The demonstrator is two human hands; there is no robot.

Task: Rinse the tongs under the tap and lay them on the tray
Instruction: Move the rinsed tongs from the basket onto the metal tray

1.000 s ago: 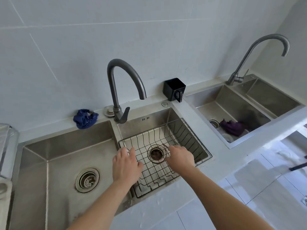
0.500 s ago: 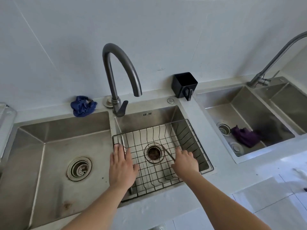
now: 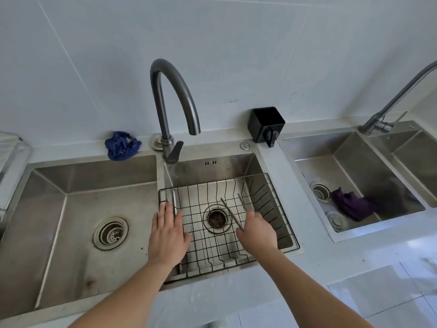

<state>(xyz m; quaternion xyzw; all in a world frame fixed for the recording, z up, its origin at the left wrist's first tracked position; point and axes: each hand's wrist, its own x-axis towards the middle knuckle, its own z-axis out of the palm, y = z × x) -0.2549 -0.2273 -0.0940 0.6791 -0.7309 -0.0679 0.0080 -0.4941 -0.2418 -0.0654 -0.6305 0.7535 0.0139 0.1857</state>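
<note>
Thin metal tongs [image 3: 230,210] stick out of my right hand [image 3: 257,230], which grips their near end; both arms of the tongs point toward the back of the small middle basin, over the black wire tray [image 3: 281,204] that sits in it. My left hand [image 3: 166,230] lies flat with straight fingers on the tray's left rim. The dark curved tap [image 3: 176,95] arches above the basin, and no water runs from its spout.
A large steel basin [image 3: 71,209] with a drain lies to the left. A blue cloth [image 3: 121,145] and a black cup [image 3: 266,125] stand on the back ledge. To the right is a second sink [image 3: 354,166] with a purple cloth [image 3: 352,204] and its own tap [image 3: 397,95].
My right hand has closed round the tongs and lifted their tips off the tray's floor. My left hand stays flat on the tray's left rim. The camera has moved closer and tilted down.
</note>
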